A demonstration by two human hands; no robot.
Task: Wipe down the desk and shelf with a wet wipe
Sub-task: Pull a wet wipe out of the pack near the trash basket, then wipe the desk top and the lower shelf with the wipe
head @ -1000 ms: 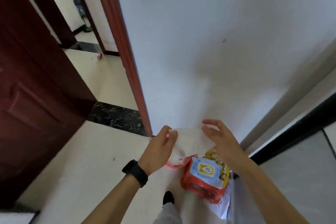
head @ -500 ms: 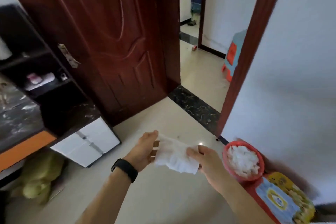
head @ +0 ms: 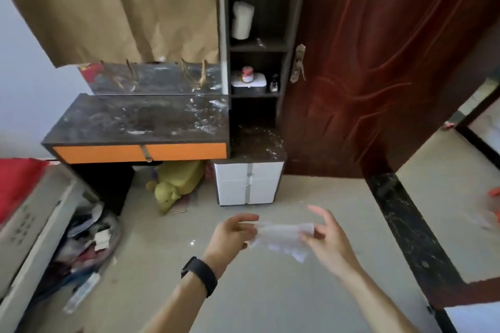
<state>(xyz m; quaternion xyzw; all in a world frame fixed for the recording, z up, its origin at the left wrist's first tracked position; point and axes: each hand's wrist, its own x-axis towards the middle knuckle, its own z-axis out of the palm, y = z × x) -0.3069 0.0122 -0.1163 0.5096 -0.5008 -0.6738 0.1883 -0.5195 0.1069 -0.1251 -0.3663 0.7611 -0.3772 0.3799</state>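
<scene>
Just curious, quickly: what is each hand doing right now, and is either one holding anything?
Left hand: pinches one end of the wet wipe.
Right hand: pinches the other end of the wet wipe.

Two hands stretch a white wipe (head: 281, 238) above a pale floor: left hand (head: 230, 235) pinches one end, right hand (head: 328, 240) the other. Ahead stand a dusty dark desk (head: 140, 119) and a shelf (head: 258, 46) beside a red-brown door (head: 378, 62).
</scene>
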